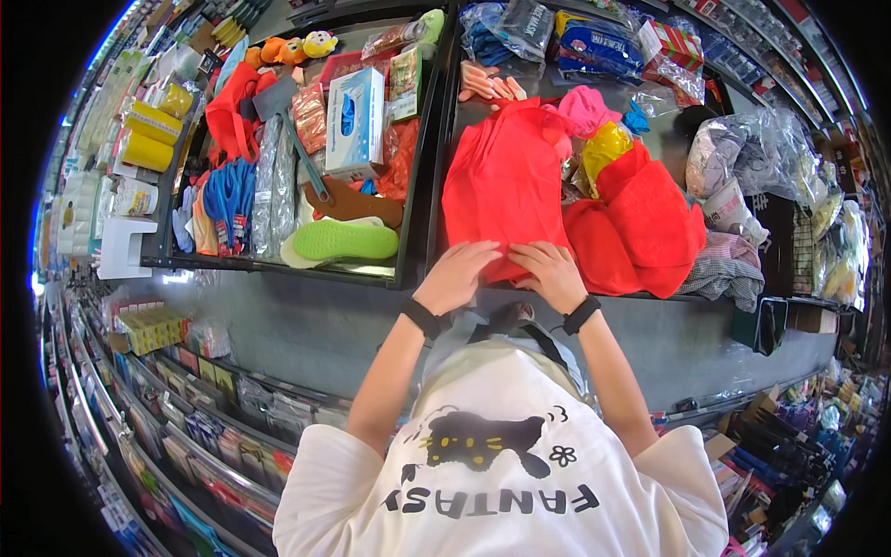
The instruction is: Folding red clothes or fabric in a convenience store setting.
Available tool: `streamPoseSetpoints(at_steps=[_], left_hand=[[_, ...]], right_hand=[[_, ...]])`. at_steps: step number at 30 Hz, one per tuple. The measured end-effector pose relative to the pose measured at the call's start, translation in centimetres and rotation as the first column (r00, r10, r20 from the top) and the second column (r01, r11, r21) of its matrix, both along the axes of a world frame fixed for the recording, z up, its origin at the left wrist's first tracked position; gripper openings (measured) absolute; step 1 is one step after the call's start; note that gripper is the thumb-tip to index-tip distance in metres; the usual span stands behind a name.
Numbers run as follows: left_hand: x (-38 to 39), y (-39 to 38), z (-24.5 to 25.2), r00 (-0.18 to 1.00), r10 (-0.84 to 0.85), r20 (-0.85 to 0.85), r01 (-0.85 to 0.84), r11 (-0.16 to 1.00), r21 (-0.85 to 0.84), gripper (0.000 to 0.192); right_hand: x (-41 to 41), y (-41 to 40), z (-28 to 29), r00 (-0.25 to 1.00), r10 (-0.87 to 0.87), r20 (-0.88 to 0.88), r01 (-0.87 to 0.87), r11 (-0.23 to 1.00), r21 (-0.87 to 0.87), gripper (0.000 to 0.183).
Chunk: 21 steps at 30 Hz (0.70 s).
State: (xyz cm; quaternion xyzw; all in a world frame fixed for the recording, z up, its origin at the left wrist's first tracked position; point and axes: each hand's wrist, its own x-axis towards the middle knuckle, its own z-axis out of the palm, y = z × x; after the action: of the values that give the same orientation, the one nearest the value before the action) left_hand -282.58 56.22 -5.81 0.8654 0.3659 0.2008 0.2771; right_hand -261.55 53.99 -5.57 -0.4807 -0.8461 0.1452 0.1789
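A red fabric piece [505, 177], perhaps a non-woven bag, lies creased over the near part of the right-hand display bin. At its near edge, my left hand [456, 275] has its fingers on the fabric. Close beside it, my right hand [548, 273] grips the same edge, thumb low and fingers on top. Another bunched red fabric piece [644, 219] rests just to the right. Behind them are a pink cloth item [590, 111] and a yellow plastic package [605, 153]. The fabric hides what is under it.
The left-hand bin holds a disposable-glove box [353, 125], green insoles [346, 239] and blue gloves [230, 198]. A dark rim [411, 230] borders that bin. Checked cloth [727, 275] hangs over the right bin's front edge. Merchandise shelves [202, 425] stand behind me on the left.
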Motion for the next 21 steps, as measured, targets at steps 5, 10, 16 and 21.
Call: streamPoseSetpoints(at_steps=[5,10,16,21], left_hand=[[-0.1,1.3,-1.7,0.995,-0.09,-0.033,0.09,0.996,0.01,0.038],[-0.5,1.8,-1.6,0.992,-0.126,0.025,0.128,0.984,-0.125,0.042],[-0.7,1.8,-0.6,0.984,-0.162,0.074,0.174,0.963,-0.205,0.049],[-0.7,2.2,0.7,0.973,-0.145,0.178,0.196,0.929,-0.314,0.05]], right_hand=[[1.2,0.3,-0.9,0.994,0.004,0.112,-0.009,0.999,0.05,0.045],[1.5,0.4,-0.8,0.999,0.054,0.004,-0.054,0.997,-0.052,0.046],[2.6,2.2,-0.3,0.968,0.218,-0.122,-0.235,0.96,-0.15,0.039],[2.6,3.9,0.6,0.956,0.229,-0.185,-0.263,0.947,-0.184,0.027]])
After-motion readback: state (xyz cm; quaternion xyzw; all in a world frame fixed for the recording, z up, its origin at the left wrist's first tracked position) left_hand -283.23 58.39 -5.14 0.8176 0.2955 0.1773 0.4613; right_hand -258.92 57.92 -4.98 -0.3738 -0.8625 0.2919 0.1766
